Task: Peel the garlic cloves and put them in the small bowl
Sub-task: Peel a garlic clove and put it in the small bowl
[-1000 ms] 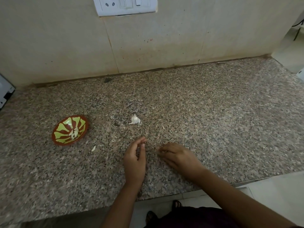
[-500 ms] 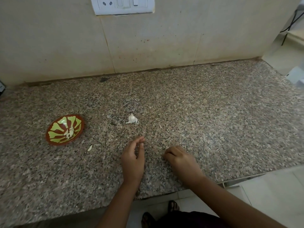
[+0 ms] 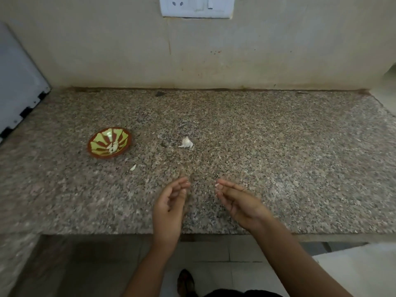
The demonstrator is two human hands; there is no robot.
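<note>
Our left hand hangs loosely curled, empty; our right hand pinches a small white garlic bit. Far left, the red-and-green ceramic small bowl holds pale peeled cloves.

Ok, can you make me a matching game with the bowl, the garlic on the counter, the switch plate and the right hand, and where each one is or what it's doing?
Things
1. bowl
2. garlic
3. switch plate
4. right hand

Places or states
A. up on the wall
B. pinches a small white bit at its fingertips
C. lies in the middle of the counter
D. stands on the left, with white cloves inside

Pairs: 1-D, 2-C, 3-A, 4-B
</note>
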